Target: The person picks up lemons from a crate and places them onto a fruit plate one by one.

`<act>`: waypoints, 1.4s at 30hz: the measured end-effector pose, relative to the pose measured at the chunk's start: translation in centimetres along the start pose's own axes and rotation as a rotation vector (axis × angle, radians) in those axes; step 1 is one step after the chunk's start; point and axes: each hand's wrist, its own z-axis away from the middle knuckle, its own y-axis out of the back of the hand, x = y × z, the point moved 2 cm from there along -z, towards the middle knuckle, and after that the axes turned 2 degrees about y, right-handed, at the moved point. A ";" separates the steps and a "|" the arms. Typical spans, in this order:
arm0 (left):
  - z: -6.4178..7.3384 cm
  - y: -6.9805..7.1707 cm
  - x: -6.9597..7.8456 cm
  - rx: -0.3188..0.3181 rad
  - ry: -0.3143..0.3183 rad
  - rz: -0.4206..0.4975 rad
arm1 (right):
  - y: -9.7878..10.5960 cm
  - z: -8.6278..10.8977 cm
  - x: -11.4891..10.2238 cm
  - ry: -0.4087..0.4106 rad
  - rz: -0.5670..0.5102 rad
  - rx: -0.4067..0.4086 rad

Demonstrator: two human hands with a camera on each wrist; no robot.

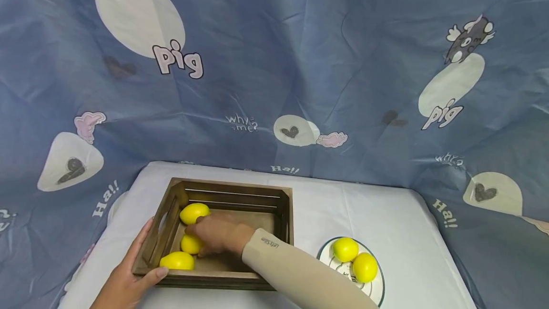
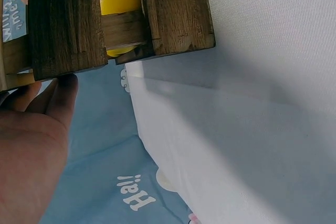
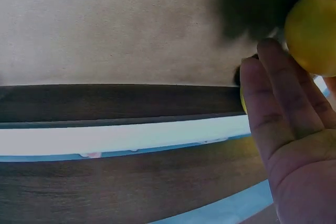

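Note:
A brown wooden crate (image 1: 231,278) stands on the white-covered table, left of its middle. My left hand (image 1: 128,266) holds its near left corner, thumb at the front rim and fingers along the outside of the left wall. In the left wrist view, the fingertips (image 2: 67,80) touch the slatted side. My right hand (image 1: 220,235) reaches inside and holds a yellow lemon (image 1: 190,244) between fingers and thumb, near the crate's left wall. Fingers and lemon (image 3: 315,35) meet at the edge of the right wrist view. Another lemon (image 1: 194,213) lies behind it and one (image 1: 177,261) in front.
A white plate (image 1: 378,294) with a dark rim stands right of the crate, bearing two yellow lemons (image 1: 356,259). The right forearm crosses the crate's front rim. A blue printed cloth (image 1: 300,61) hangs behind and beside the white table cover (image 1: 411,242).

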 end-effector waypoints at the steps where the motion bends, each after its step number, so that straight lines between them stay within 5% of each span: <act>1: 0.0 0.0 0.0 0.000 0.002 0.000 | 0.0 0.0 0.0 0.001 0.004 -0.001; 20: 0.2 -0.1 0.2 0.006 0.016 -0.013 | -0.6 0.4 -0.2 -0.015 -0.015 0.028; 42: 0.5 0.0 0.9 0.034 0.040 -0.022 | 0.1 0.2 0.1 -0.045 -0.085 -0.028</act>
